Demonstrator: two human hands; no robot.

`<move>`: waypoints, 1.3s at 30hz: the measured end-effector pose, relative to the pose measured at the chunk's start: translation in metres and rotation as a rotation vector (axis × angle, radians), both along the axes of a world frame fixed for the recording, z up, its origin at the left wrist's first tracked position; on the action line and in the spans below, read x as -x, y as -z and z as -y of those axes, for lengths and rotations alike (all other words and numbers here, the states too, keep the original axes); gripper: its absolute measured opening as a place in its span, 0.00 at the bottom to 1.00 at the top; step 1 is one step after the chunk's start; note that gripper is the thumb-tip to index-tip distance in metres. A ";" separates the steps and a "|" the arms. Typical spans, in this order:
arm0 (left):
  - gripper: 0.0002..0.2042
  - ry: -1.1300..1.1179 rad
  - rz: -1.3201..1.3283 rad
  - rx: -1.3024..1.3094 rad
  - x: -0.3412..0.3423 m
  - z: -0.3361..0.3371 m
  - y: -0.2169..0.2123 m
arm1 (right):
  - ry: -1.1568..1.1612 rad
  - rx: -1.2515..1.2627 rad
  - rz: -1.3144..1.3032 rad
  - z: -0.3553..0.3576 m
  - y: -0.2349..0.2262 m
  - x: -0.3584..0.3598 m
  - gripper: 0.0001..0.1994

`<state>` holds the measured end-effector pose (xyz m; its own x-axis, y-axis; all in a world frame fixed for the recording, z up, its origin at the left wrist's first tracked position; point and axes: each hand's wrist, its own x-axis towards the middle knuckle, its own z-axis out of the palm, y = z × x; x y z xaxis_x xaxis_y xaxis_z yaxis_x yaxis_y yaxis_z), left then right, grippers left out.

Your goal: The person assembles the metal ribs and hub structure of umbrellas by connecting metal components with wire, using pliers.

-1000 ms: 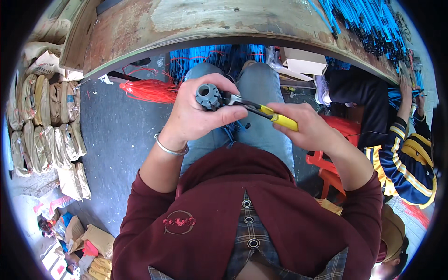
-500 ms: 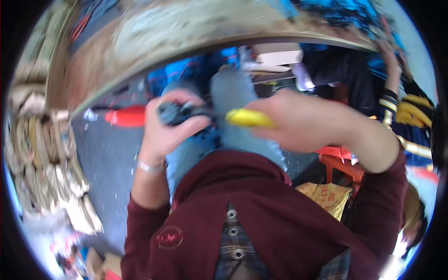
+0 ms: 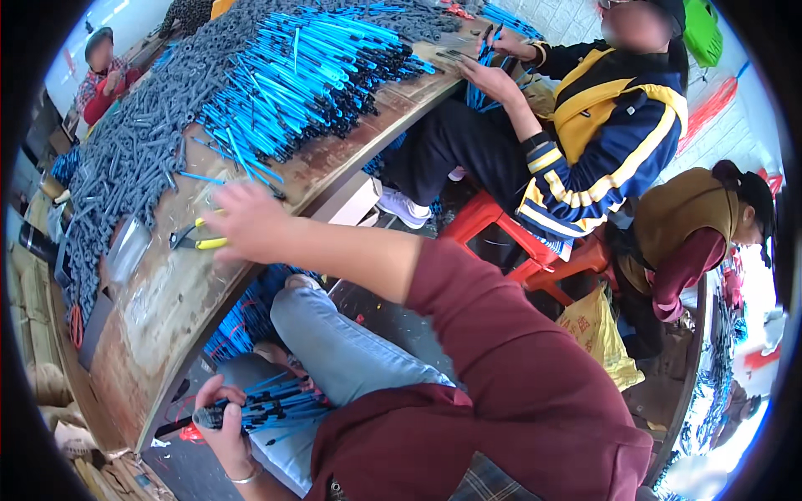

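Note:
My left hand, low at the left, is closed around a bundle of thin blue sticks with dark ends. The bundle points right, over my thigh. My right hand reaches across to the tabletop beside a pair of pliers with yellow handles. Its fingers are somewhat blurred but look stretched out and apart over the handles. The pliers' dark jaws point left on the worn wooden surface, and part of the handles is hidden beneath the hand.
The wooden table carries a large heap of blue sticks and a pile of grey tubular pieces. A co-worker in a striped jacket sits at its right side. Red stools and a yellow sack stand at the right.
My view has swung up towards the table. My right hand has carried the yellow-handled pliers from over my lap to the tabletop and loosened its grip. My left hand stays low with the bundle.

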<state>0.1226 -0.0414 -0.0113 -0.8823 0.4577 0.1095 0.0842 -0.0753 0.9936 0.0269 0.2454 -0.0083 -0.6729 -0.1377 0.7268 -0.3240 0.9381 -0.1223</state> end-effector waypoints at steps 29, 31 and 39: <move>0.15 -0.344 0.043 0.004 -0.003 0.018 -0.020 | 1.427 -0.023 0.971 -0.327 0.024 -0.241 0.22; 0.15 -0.401 0.018 -0.074 -0.008 0.035 -0.035 | 1.489 -0.145 1.158 -0.308 0.010 -0.227 0.21; 0.12 -0.623 -0.062 -0.411 -0.004 0.116 -0.094 | -0.254 0.184 1.103 -0.044 0.084 -0.189 0.17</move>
